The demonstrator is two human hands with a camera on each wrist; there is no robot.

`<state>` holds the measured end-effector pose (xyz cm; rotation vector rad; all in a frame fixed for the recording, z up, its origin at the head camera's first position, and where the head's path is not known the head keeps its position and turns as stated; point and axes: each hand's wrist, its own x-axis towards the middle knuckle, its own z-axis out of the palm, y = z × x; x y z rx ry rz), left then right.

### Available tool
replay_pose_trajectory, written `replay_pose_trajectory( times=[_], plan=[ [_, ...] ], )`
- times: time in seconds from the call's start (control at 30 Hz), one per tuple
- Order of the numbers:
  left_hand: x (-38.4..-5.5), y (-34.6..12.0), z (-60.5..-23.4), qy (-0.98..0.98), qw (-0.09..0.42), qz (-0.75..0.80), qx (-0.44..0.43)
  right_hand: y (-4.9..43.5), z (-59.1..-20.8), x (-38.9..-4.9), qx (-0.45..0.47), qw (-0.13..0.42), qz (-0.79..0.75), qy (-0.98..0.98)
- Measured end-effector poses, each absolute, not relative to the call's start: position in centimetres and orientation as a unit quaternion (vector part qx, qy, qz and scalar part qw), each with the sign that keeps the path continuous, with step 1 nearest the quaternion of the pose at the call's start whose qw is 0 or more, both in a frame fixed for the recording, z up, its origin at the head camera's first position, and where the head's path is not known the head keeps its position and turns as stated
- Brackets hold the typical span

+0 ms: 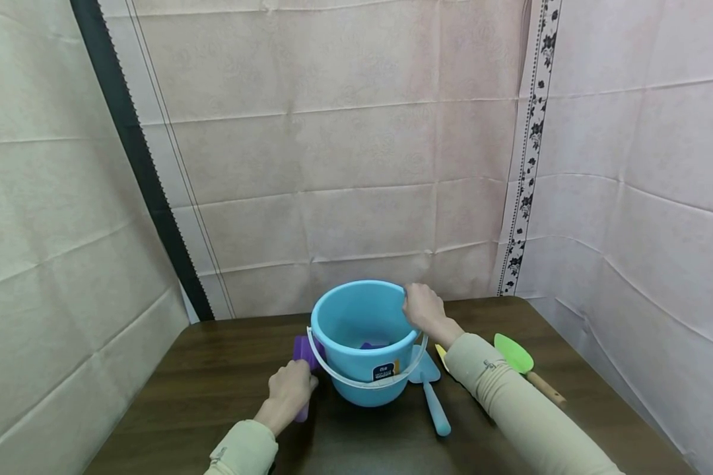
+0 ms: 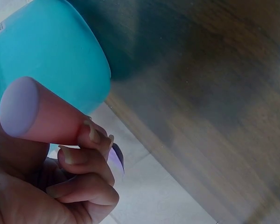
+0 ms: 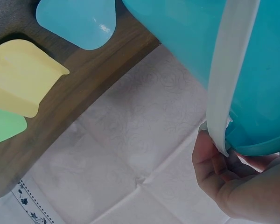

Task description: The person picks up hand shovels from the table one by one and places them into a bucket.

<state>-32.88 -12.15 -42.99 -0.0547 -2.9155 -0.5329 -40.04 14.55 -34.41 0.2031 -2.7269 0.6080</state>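
Observation:
A light blue toy bucket [image 1: 368, 359] with a white handle [image 1: 362, 381] is in the middle of the head view, its mouth facing up and toward me. My right hand [image 1: 424, 309] grips its far right rim; in the right wrist view the fingers [image 3: 210, 154] curl at the rim beside the handle's end. A purple toy shovel [image 1: 302, 412] is in my left hand [image 1: 291, 389], just left of the bucket. The left wrist view shows the fingers wrapped round its thick, round-ended grip [image 2: 46, 112]. Something small and purple [image 1: 371, 346] shows inside the bucket.
Right of the bucket, a blue shovel [image 1: 434, 402] lies on the dark wooden table [image 1: 214, 382]. A yellow tool [image 3: 23, 77] lies beyond it, partly behind my right sleeve in the head view. A green shovel [image 1: 513, 353] with a wooden handle is farther right. Pale cloth surrounds the table.

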Motion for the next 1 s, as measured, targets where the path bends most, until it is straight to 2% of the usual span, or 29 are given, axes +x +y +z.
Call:
replay_pose_trajectory(
  times=[1.0],
  plan=[
    [-33.2, -12.3, -41.3, -0.976, 0.116, -0.178, -0.043, 14.5, -34.2, -40.2, 0.074, 0.169, 0.207, -0.961]
  ],
)
